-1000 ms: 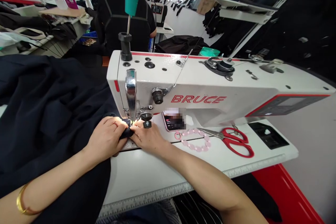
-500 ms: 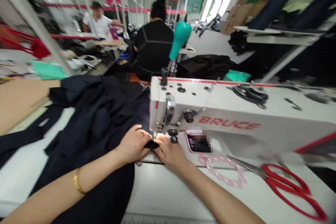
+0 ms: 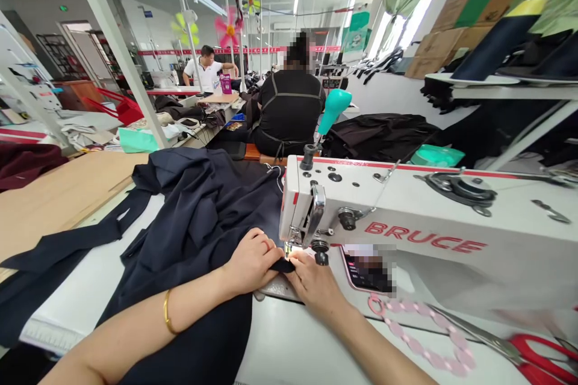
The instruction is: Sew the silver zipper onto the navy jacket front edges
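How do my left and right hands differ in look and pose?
Your left hand wears a slim ring, with a shiny gold bangle on its forearm; your right hand and forearm show no jewellery.

Your left hand lies over crumpled navy cloth, while your right hand reaches in across the white sewing table.

Both hands touch the cloth's edge, at the needle end of the white sewing machine.

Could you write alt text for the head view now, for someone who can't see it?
A person's left hand holds dark fabric at the needle end of a white sewing machine while the right hand touches the fabric's edge. Right of them lie a phone, a pink loop and red-handled scissors; beyond, a person in black sits facing away.
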The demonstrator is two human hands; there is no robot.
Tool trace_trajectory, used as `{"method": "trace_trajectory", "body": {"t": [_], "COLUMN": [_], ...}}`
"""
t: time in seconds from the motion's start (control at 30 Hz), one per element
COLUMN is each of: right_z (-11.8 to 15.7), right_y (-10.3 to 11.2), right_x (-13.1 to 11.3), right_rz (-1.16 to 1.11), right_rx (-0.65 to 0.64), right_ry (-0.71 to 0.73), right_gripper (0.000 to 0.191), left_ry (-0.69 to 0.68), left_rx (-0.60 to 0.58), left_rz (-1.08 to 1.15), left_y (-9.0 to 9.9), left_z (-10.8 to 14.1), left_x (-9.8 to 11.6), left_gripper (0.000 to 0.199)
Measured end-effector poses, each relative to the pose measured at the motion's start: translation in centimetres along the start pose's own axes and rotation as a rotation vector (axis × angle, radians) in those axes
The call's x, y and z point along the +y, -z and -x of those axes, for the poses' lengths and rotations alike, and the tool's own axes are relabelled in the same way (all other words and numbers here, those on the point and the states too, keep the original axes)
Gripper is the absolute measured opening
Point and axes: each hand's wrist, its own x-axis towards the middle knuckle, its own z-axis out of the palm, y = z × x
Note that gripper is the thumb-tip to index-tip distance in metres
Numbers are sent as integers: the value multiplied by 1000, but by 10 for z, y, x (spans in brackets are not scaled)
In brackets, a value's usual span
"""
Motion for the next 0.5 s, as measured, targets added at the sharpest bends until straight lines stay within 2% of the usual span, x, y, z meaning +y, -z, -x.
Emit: {"method": "trace_trajectory", "body": {"t": [0.17,0.3,0.4,0.5], "right_z": [-1,-1,0,1], "right_y": [2,1,1,1], "right_x": [-3,-3,-3,-4], "right_rz": [44,86,123,164], "right_rx": [-35,-23,-4,-6], "right_ry": [16,35,69,97], "right_gripper": [33,29,25,17], "left_ry": [80,107,60,-58], "left_rx": [55,46,-20,-91], "left_rz": [-27,1,39,65], "left_y": [-1,7,20,33], "left_z": [0,-1,0,2], "left_x": [-2,-7,-11,-12], "left_gripper": [11,22,19,22]}}
